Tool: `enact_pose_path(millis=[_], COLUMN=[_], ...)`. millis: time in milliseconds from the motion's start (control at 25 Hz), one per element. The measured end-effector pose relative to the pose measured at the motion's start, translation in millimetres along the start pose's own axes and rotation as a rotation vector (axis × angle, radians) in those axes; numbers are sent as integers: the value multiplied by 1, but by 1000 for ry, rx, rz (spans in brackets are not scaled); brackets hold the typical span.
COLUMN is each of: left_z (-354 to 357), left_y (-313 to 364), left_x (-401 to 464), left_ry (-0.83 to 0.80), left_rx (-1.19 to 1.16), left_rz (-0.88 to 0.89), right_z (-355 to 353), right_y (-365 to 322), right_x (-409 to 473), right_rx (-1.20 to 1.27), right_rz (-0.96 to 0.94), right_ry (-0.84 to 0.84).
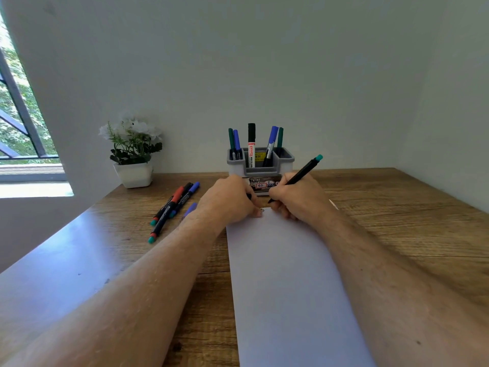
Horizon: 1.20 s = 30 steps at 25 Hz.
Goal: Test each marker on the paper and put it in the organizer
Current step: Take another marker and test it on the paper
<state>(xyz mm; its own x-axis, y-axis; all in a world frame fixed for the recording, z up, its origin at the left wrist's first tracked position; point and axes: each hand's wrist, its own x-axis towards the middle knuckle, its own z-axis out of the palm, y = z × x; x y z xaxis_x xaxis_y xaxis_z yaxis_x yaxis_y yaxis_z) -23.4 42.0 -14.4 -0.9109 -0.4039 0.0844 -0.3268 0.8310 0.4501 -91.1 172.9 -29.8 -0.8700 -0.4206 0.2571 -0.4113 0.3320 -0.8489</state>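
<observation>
A white sheet of paper (285, 274) lies on the wooden desk in front of me. My right hand (296, 198) grips a black marker with a teal end (304, 172), its tip down at the paper's far edge. My left hand (230, 201) is closed at the paper's far left corner; something dark, maybe the cap, shows between its fingers. A small scribble (262, 210) sits between the hands. The grey organizer (260, 161) stands just behind, holding several markers upright. Several loose markers (173, 205) lie on the desk to the left.
A white pot with white flowers (133, 154) stands at the back left by the wall. A window is at the far left. A small printed box (264, 184) sits under the organizer. The wooden desk (397, 221) extends to the right.
</observation>
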Motion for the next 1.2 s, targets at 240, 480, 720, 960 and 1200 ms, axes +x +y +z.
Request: enact_pose_path(millis=[240,480,720,960,1200], left_z=[-1,-1,0,1,0], left_y=[3,3,3,1,3], left_x=[-1,1,1,2,3], left_ry=[-25,-43,-39,-40,-57], left_rx=[-23,-33,-53,-60,-36], left_rz=[-23,-55,-54,-80,-85], right_z=[4,4,5,5,4], right_y=[4,3,5,5,5], right_x=[5,8,7,7,6], right_rx=[-131,-129,-148,-139,-145], right_rz=[-56,-48,-54,-69,-78], right_ry=[1,-14,13,8,17])
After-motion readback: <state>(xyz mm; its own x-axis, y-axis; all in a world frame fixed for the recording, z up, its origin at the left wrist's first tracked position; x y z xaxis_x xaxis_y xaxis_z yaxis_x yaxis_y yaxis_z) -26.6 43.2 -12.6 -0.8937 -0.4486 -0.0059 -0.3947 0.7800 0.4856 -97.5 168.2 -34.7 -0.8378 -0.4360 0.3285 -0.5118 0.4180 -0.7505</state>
